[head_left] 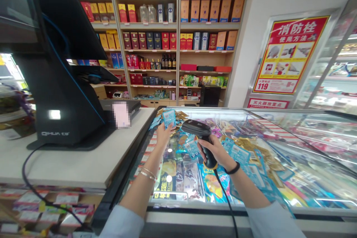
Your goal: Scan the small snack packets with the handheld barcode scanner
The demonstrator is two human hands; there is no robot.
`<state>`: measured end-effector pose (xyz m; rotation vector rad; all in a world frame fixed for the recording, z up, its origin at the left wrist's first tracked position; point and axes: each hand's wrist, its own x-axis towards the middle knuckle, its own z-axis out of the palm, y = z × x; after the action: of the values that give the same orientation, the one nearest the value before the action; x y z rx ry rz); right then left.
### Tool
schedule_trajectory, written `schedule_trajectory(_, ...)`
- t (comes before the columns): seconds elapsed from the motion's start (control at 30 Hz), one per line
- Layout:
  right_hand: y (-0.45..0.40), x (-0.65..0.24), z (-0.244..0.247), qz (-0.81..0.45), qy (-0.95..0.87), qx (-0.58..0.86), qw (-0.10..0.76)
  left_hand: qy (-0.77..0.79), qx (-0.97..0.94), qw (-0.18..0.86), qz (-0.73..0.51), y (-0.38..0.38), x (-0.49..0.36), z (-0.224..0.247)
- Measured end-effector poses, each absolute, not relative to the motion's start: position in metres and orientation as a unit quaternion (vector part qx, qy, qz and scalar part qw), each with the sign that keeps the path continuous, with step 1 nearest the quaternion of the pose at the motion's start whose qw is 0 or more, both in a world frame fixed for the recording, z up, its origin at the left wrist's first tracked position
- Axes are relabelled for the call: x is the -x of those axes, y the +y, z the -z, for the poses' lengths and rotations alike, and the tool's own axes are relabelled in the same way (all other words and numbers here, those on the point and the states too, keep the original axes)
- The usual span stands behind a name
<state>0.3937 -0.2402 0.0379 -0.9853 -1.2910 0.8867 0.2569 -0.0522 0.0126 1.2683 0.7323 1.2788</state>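
My left hand (pixel 164 132) grips a small light-blue packet (pixel 169 117) with printing on it, above the far left part of the glass-topped freezer (pixel 192 205). A black handheld barcode scanner (pixel 196 128) is in my right hand (pixel 216 150), its head pointing left toward that packet and its cable (pixel 225 193) hanging down the front. Another blue packet (pixel 190 146) shows beside my right fingers; whether they touch it I cannot tell. Gold and blue packets (pixel 167 112) lie at the far left corner of the glass, and more blue packets (pixel 240 154) lie right of my right hand.
To the left, a black checkout terminal (pixel 67 93) stands on a pale counter (pixel 92 163), with a blurred-out pink patch near its base. Shelves of boxed goods (pixel 178 41) line the back wall. A red and yellow sign (pixel 290 55) hangs on the right. Bagged goods show through the glass.
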Motion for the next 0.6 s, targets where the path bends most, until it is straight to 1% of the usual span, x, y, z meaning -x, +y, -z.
schedule_trajectory(0.13, -0.239, -0.393, -0.04, -0.394, -0.544, 0.429, 0.604, 0.323, -0.542, 0.559, -0.538, -0.055, -0.256, -0.013)
schedule_trajectory(0.37, -0.256, -0.406, -0.058, -0.375, -0.514, 0.436, 0.637, 0.343, -0.546, 0.59, -0.485, -0.06, -0.257, -0.01)
schedule_trajectory(0.6, -0.309, -0.441, -0.09, -0.293, -0.485, 0.471, 0.676, 0.262, -0.602, 0.633, -0.411, -0.1, -0.296, -0.028)
